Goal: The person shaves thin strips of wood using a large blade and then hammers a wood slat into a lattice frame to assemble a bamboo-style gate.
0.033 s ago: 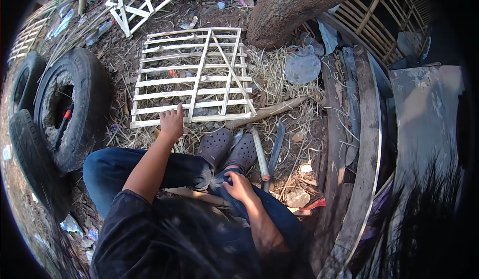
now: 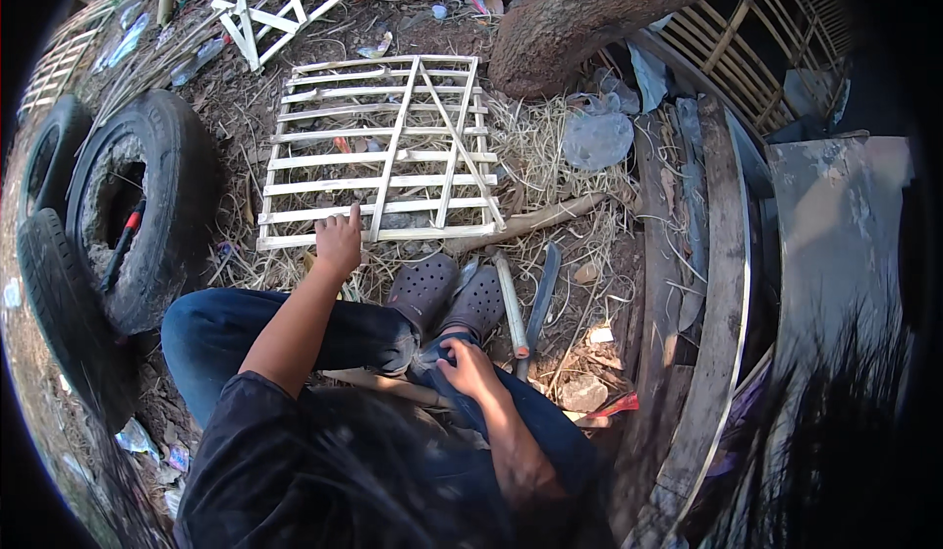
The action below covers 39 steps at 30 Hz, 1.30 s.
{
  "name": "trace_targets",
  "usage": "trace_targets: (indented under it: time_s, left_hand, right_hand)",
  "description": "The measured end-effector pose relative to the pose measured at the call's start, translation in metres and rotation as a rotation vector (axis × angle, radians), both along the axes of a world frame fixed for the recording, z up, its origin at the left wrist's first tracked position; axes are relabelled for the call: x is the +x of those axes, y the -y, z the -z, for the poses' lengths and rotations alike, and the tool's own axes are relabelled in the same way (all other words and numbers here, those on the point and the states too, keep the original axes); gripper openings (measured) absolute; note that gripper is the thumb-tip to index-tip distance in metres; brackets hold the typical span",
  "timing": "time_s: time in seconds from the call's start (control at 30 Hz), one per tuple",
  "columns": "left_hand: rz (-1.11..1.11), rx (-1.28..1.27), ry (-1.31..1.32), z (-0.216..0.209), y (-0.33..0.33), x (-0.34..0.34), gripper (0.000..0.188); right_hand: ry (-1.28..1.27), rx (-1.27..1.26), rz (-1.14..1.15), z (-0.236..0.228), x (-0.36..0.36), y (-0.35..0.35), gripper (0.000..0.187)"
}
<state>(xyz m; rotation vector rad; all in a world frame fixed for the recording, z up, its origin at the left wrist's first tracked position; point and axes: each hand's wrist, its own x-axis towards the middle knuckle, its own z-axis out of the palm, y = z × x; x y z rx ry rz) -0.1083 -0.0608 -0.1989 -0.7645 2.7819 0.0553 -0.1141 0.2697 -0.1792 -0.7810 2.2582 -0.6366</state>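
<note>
A pale slatted bamboo panel (image 2: 383, 156) lies flat on the ground in front of me, with an upright crosspiece and two crossing diagonal strips. My left hand (image 2: 339, 245) reaches over its near edge, fingers bent over the nearest slats; their undersides are hidden. Lower down, my right hand (image 2: 470, 367) rests on my jeans near the shin, holding nothing, thumb apart from the loosely bent fingers. Between that hand and the panel, a machete-like blade (image 2: 542, 294) lies beside a pale wooden stick (image 2: 511, 303). My feet, in grey clogs (image 2: 424, 284), are just below the panel.
Old tyres (image 2: 182, 205) stand at the left, one with a red-and-black handled tool (image 2: 126, 240) inside. A thick tree trunk (image 2: 560, 28) leans across the top. Long planks (image 2: 722, 284) line the right side. Another bamboo lattice (image 2: 270, 9) lies at the far left.
</note>
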Motion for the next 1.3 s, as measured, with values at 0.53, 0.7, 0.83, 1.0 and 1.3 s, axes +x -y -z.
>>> trace_targets:
  time_s: [0.53, 0.7, 0.83, 1.0, 1.3]
  left_hand:
    - [0.001, -0.111, 0.025, 0.003, 0.002, -0.005, 0.057]
    - [-0.026, -0.103, 0.018, -0.006, 0.004, -0.008, 0.055]
    - [-0.033, -0.043, -0.033, -0.011, 0.004, -0.015, 0.059]
    - [-0.026, 0.077, -0.174, -0.011, 0.004, -0.023, 0.064]
    - [-0.018, 0.160, -0.182, -0.014, 0.004, -0.027, 0.065]
  right_hand:
    - [0.006, 0.027, 0.022, -0.006, -0.004, -0.001, 0.037]
    - [0.028, 0.044, 0.027, -0.009, -0.005, 0.003, 0.036]
    - [0.018, 0.027, 0.033, -0.007, -0.005, 0.001, 0.035]
    - [0.039, 0.037, 0.018, -0.008, -0.007, 0.001, 0.036]
    - [0.063, 0.045, 0.025, -0.010, -0.010, 0.001, 0.036]
